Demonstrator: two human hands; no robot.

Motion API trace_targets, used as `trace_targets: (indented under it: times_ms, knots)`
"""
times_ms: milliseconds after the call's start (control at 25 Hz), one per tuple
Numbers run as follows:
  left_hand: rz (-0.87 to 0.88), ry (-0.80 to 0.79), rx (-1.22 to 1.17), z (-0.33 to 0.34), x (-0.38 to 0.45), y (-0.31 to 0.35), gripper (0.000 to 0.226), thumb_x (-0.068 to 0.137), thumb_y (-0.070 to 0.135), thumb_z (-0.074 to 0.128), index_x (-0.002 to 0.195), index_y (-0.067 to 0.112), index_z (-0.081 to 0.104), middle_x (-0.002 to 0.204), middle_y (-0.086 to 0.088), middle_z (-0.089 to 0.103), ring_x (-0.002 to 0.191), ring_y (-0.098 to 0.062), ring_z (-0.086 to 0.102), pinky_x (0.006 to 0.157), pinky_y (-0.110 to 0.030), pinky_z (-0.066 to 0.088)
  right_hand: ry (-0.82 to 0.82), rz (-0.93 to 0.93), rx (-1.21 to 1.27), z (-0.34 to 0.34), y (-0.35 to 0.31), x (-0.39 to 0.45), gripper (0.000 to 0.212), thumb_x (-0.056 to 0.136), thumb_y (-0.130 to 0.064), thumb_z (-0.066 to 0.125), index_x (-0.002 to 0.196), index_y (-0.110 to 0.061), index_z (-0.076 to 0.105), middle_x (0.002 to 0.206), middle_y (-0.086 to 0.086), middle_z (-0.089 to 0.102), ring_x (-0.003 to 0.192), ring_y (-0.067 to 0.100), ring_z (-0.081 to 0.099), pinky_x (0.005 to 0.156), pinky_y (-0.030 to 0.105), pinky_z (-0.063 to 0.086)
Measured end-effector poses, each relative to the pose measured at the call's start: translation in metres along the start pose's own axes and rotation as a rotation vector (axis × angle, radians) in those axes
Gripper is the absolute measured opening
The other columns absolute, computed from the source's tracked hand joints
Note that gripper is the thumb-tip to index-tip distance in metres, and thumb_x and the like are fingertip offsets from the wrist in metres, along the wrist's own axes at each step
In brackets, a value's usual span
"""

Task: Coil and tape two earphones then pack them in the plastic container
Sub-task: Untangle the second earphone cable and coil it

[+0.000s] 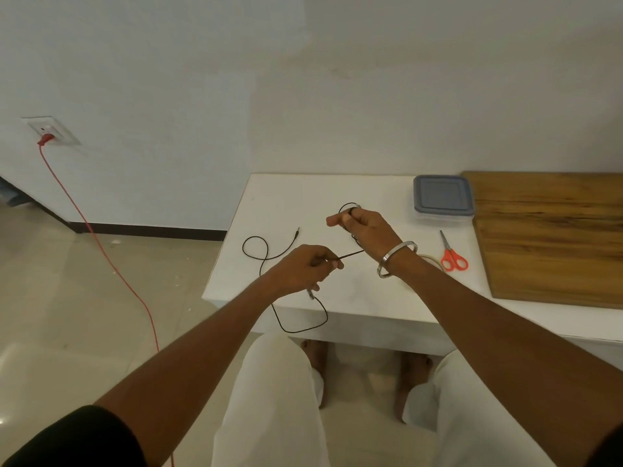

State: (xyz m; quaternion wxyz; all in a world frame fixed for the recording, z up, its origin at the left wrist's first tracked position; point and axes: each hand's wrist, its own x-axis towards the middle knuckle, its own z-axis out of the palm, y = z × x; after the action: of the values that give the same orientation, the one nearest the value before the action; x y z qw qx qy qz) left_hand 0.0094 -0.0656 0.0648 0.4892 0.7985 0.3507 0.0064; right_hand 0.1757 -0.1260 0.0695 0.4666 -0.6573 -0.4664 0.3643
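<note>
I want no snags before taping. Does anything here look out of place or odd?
Only one thing stands out: a loop of the black earphone cable droops over the white table's front edge below the left hand. The container, scissors and tape roll lie tidy.

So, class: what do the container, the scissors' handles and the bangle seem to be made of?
Container: likely plastic, with cloudy see-through walls and a matt grey-blue lid. Scissors: handles look like glossy orange-red plastic. Bangle: probably polished metal, silvery and shiny.
</note>
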Motion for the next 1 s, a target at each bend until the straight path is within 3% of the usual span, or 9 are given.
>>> trace_targets:
  times_ms: [80,160,240,320,440,640,840,1000]
  knots:
    - [0.015,0.026,0.044,-0.006,-0.002,0.002,0.020,0.096,0.022,0.051,0.099,0.023,0.070,0.068,-0.012,0.044,0.058,-0.013,0.049,0.053,-0.018,0.050,-0.028,-0.033,-0.217,-0.001,0.006,-0.001,0.029,0.099,-0.021,0.041,0.094,-0.026,0.068,0.085,0.009,0.070,0.067,0.016,0.058,0.071,0.035,0.047]
    - [0.034,0.054,0.072,-0.011,-0.003,0.004,0.018,0.096,0.026,0.053,0.098,0.027,0.071,0.067,-0.010,0.045,0.056,-0.012,0.046,0.051,-0.017,0.045,-0.120,-0.058,-0.398,-0.001,0.011,-0.003,0.028,0.099,-0.018,0.040,0.098,-0.020,0.067,0.068,-0.003,0.059,0.053,0.004,0.047,0.060,0.026,0.038]
    - [0.066,0.080,0.111,-0.014,-0.002,0.003,0.017,0.093,0.034,0.056,0.096,0.033,0.072,0.069,-0.003,0.057,0.055,-0.013,0.047,0.054,-0.025,0.043,-0.207,-0.082,-0.555,0.001,0.016,-0.002,0.027,0.100,-0.019,0.038,0.102,-0.016,0.065,0.081,-0.008,0.063,0.068,-0.001,0.055,0.072,0.026,0.044]
    - [0.078,0.088,0.175,-0.017,-0.001,0.002,0.016,0.091,0.040,0.058,0.095,0.036,0.072,0.079,0.006,0.067,0.064,-0.018,0.056,0.063,-0.033,0.048,-0.261,-0.090,-0.671,0.002,0.020,-0.001,0.028,0.100,-0.021,0.036,0.101,-0.014,0.063,0.088,-0.007,0.064,0.080,0.009,0.057,0.086,0.039,0.047]
    - [0.109,0.092,0.272,-0.021,0.001,0.000,0.016,0.092,0.032,0.059,0.099,0.029,0.073,0.078,0.013,0.064,0.061,-0.007,0.052,0.063,-0.019,0.043,-0.311,-0.083,-0.714,0.001,0.019,-0.003,0.029,0.100,-0.023,0.033,0.092,-0.017,0.061,0.081,-0.012,0.059,0.078,0.008,0.055,0.092,0.043,0.044]
    - [0.172,0.132,0.289,-0.028,0.004,-0.001,0.013,0.091,0.026,0.063,0.096,0.023,0.074,0.082,0.004,0.066,0.058,-0.003,0.047,0.057,-0.009,0.039,-0.411,-0.065,-0.743,-0.001,0.024,-0.011,0.036,0.098,-0.037,0.033,0.086,-0.023,0.064,0.087,-0.008,0.067,0.082,0.013,0.062,0.088,0.042,0.047]
    - [0.260,0.153,0.292,-0.035,0.007,-0.001,0.010,0.090,0.017,0.066,0.094,0.021,0.073,0.086,0.003,0.063,0.074,0.000,0.053,0.067,-0.006,0.039,-0.522,0.011,-0.599,0.001,0.017,-0.018,0.037,0.098,-0.032,0.040,0.084,-0.013,0.069,0.090,0.000,0.072,0.083,0.014,0.065,0.086,0.034,0.050]
    - [0.249,0.191,0.219,-0.034,0.012,-0.009,0.016,0.094,0.016,0.059,0.097,0.023,0.072,0.094,0.005,0.065,0.085,-0.004,0.058,0.072,-0.007,0.043,-0.656,0.322,-0.004,0.008,0.003,-0.027,0.038,0.100,-0.034,0.038,0.084,-0.012,0.065,0.097,0.008,0.073,0.100,0.018,0.068,0.087,0.038,0.042]
